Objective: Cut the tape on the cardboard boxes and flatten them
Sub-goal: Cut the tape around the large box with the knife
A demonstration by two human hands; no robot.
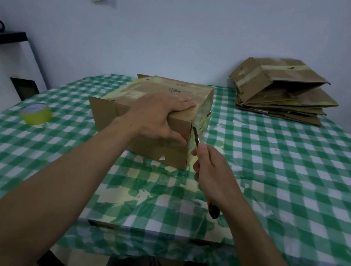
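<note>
A brown cardboard box (173, 153) sealed with yellowish tape stands in the middle of the checked table. My left hand (158, 116) lies over its near top edge, fingers flat on the top and thumb down the front face. My right hand (212, 171) grips an orange utility knife (196, 139). The blade tip touches the box's near right corner seam. The knife's dark rear end sticks out below my wrist.
A stack of flattened cardboard boxes (282, 92) lies at the back right of the table (301, 175). A roll of yellow tape (35, 114) sits at the left. A white cabinet (2, 73) stands beside the table's left side.
</note>
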